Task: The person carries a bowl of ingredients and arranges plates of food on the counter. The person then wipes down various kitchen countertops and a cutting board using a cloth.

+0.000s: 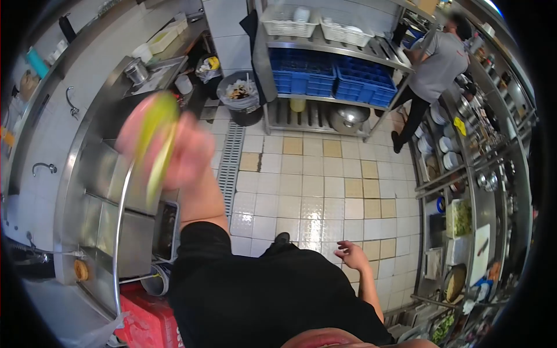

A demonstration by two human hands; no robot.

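Observation:
My left hand [188, 153] is raised on the left, above the edge of the steel sinks, and smeared by motion. Its fingers are closed on a flat yellow-green thing [158, 124]; blur hides what kind it is. Below that hand lies a steel sink basin [119, 229], with a curved metal rail [120, 232] along it. My right hand [351, 254] hangs low over the tiled floor, fingers apart, holding nothing.
A trash bin [246, 113] stands beside a steel rack with blue crates [362, 81]. Another person [438, 66] faces the counter at the back right. Shelves with dishes and food [458, 217] line the right. A red crate [148, 316] sits at the lower left.

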